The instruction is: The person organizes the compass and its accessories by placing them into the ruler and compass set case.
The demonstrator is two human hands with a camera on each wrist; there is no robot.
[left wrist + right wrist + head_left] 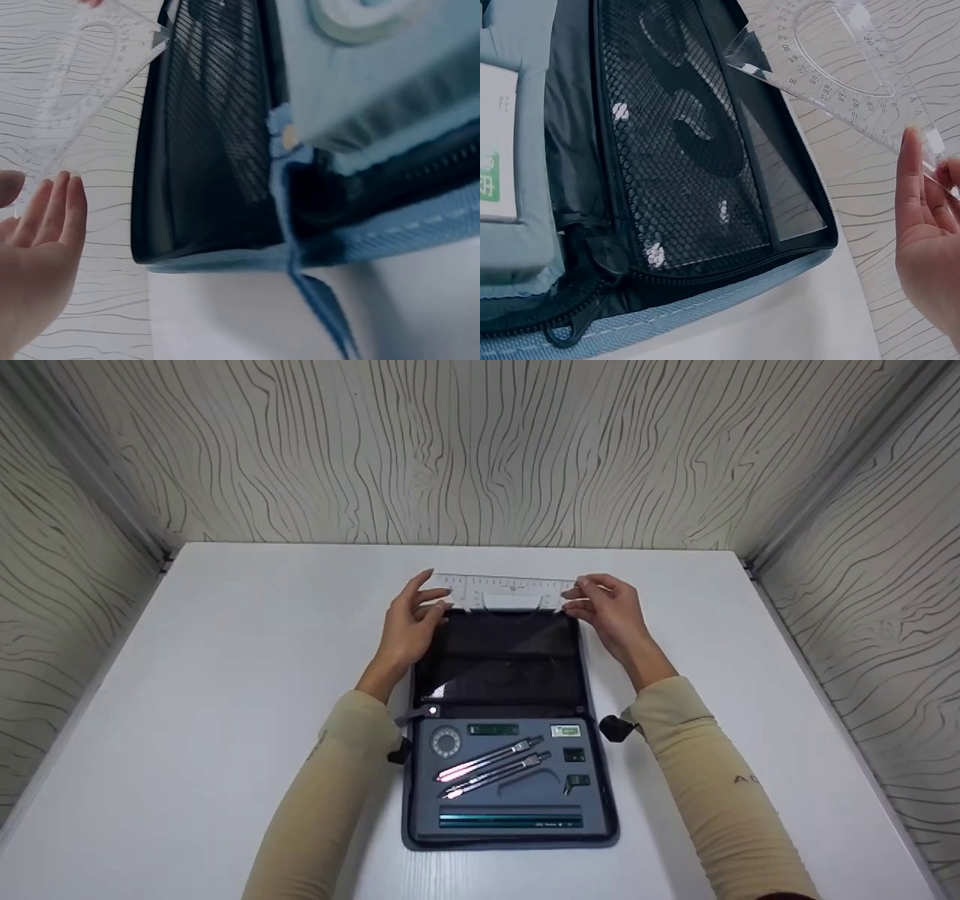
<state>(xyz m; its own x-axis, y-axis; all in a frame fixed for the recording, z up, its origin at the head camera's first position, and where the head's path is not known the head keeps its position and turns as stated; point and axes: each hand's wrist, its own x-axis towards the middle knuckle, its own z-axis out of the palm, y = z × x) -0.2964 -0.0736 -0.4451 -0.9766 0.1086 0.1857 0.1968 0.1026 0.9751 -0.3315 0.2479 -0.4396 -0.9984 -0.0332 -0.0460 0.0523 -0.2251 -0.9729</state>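
A clear plastic set square (512, 585) with a protractor cutout is held over the far edge of an open zip case (413, 802). My left hand (409, 624) pinches its left corner between thumb and fingers. The opposite corner is gripped by the fingertips of my right hand (613, 611). In the right wrist view, the triangle's point overlaps the rim of the lid, and a clear sheet shows inside the black mesh pocket (682, 172). The left wrist view shows the set square (67, 97) tilted beside the lid.
The near half of the case has a grey foam tray (480, 791) with two compasses (491, 765), green pencils (510, 820), a round white ring (445, 742), an eraser (565, 730) and a sharpener (574, 755). A strap (289, 217) hangs at the left. White table (247, 660) surrounds the case.
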